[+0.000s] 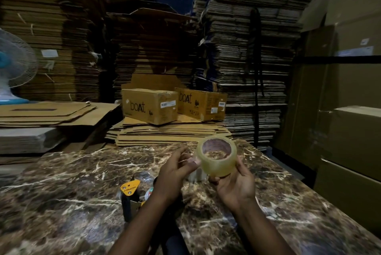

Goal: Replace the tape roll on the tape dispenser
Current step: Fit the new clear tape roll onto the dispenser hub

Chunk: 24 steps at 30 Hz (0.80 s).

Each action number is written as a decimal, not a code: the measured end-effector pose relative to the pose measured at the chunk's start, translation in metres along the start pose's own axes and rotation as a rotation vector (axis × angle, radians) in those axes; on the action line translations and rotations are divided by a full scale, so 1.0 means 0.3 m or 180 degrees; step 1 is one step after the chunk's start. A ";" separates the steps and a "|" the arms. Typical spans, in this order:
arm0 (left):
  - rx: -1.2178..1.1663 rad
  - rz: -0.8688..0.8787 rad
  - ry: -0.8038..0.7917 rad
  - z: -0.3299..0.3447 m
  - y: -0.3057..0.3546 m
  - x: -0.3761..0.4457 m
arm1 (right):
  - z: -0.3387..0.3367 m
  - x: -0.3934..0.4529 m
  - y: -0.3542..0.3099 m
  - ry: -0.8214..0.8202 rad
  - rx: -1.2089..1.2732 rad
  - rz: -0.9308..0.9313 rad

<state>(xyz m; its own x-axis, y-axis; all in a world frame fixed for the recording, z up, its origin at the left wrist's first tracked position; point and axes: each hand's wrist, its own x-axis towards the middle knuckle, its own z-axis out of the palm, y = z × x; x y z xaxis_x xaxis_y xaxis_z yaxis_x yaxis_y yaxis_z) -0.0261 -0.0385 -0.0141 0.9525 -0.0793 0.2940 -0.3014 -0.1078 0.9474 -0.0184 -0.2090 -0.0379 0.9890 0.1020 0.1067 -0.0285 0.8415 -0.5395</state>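
A clear tape roll [218, 158] with a pale cardboard core is held up above the marble table, its open core facing me. My right hand [233, 184] cups it from below and the right. My left hand [177, 169] touches the roll's left side with its fingertips, and a thin strip of tape seems pinched there. The yellow and black tape dispenser [129, 197] lies on the table to the left of my left forearm, with nobody touching it. A white object sits half hidden behind my hands.
The brown marble table [61, 203] fills the foreground. Behind it lie flat cardboard sheets and two "boat" boxes [150, 106]. Tall stacks of folded cartons [251, 48] stand at the back, large boxes on the right, a fan [12, 65] at far left.
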 end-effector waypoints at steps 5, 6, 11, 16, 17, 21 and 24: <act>0.0812 0.0478 0.0308 0.008 -0.006 -0.012 | -0.008 0.007 0.015 -0.0128 0.0040 0.0103; 0.0773 0.0523 0.0365 0.005 -0.004 -0.011 | -0.003 0.005 0.017 -0.0205 0.0090 0.0137; 0.1590 0.1294 0.0348 0.002 0.030 -0.031 | 0.012 -0.006 0.030 -0.0471 0.0250 0.0245; 0.1896 0.1400 0.0370 0.008 0.027 -0.027 | 0.028 -0.011 0.035 -0.0602 0.0459 0.0249; 0.1805 0.1357 0.0374 0.002 0.026 -0.024 | 0.028 -0.009 0.037 -0.0627 0.0472 0.0288; 0.1569 0.1235 0.0440 -0.008 0.024 -0.017 | 0.041 -0.010 0.043 -0.0536 0.0144 0.0276; 0.1462 0.1228 0.0480 -0.029 0.026 -0.014 | 0.044 -0.005 0.053 0.0049 -0.1530 -0.0497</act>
<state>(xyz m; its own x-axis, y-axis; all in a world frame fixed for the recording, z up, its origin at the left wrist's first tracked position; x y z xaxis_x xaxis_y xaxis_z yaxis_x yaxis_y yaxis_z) -0.0321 -0.0303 -0.0067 0.7566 -0.0602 0.6511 -0.5814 -0.5175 0.6278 -0.0223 -0.1888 -0.0356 0.9783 -0.0166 0.2064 0.1863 0.5062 -0.8421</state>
